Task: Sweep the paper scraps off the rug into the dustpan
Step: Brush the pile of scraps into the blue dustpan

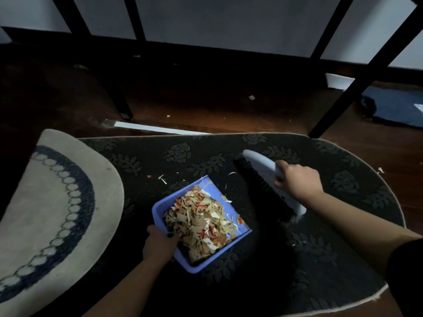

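On the dark floral-embossed rug, the left hand grips the rectangular lilac plastic dustpan heaped with torn paper scraps; the right hand clasps a pale-handled, black-bristled brush.

The heap of paper scraps is covering most of the dustpan floor. The left hand is hiding the pan's near-left corner. The right hand is concealing the brush grip. Frame edges are cutting off the pale rug and dark rug. Loose flecks are too small to identify.
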`<state>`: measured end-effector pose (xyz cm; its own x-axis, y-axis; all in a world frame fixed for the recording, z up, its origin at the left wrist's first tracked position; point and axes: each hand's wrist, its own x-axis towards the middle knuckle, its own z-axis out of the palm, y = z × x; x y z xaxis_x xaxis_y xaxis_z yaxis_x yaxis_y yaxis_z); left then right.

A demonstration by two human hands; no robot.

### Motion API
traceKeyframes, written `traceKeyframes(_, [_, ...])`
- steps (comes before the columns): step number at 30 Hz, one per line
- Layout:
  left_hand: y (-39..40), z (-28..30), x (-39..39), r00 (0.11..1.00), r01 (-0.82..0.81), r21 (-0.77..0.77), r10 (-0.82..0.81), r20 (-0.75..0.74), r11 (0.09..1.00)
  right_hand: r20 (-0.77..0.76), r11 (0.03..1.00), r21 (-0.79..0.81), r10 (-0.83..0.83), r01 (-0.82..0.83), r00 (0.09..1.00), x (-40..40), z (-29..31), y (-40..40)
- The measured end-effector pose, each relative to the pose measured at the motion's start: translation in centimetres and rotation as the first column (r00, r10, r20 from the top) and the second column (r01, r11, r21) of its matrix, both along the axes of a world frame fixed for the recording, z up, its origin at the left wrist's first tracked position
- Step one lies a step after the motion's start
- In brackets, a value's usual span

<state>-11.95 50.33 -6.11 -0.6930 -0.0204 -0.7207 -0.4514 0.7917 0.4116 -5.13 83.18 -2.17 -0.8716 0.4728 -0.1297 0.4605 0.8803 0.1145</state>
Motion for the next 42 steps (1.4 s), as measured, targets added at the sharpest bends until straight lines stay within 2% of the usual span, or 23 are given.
traceKeyframes(9, [1.8, -0.7, -0.4, 0.999, -0.03, 0.038, 0.03, 0.015, 0.999, 0.043, 0.999, 0.014, 0.035, -0.035, 0.998, -0.4, -0.9, -0.6])
traceKeyframes(13, [2.3, -0.9, -0.3, 1.0, -0.02, 0.031, 0.02, -0.001, 0.999, 0.13, 0.986, -0.091, 0.149, -0.138, 0.98, -0.2, -1.1, -1.8])
traceKeyframes(15, [2.4, -1.0, -0.4, 1.0, -0.024, 0.024, 0.024, 0.012, 0.999, 0.098, 0.978, -0.142, 0.165, -0.151, 0.981, 0.3, -0.7, -2.3])
traceKeyframes(22, [2.5, -1.1, -0.5, 1.0, 0.002, -0.007, -0.002, 0.019, 1.0, -0.029, 0.997, -0.07, 0.035, -0.037, 0.999, 0.6, 0.6, -0.8])
traceKeyframes(26, [2.5, -1.1, -0.4, 0.999, -0.022, 0.008, 0.022, 0.028, 1.0, 0.04, 1.0, -0.011, 0.01, -0.009, 0.999, 0.2, -0.3, -0.1])
traceKeyframes(31, [2.5, -1.1, -0.4, 0.999, -0.026, 0.012, 0.026, 0.027, 1.0, 0.099, 0.988, -0.122, 0.105, -0.093, 0.99, 0.0, -1.6, -1.8])
traceKeyframes(34, [2.6, -1.0, -0.3, 0.999, -0.032, 0.007, 0.032, 0.029, 0.999, 0.069, 0.972, -0.155, 0.187, -0.175, 0.98, 0.6, -1.3, -2.9])
traceKeyframes(38, [2.6, -1.0, -0.4, 0.999, -0.035, -0.003, 0.035, 0.031, 0.999, -0.033, 0.992, -0.104, 0.065, -0.068, 0.997, 1.3, 0.1, -1.9])
traceKeyframes(42, [2.6, -1.0, -0.3, 0.998, -0.046, 0.012, 0.045, 0.033, 0.999, -0.03, 0.999, 0.019, 0.03, -0.03, 0.999, 0.4, 0.1, 0.2])
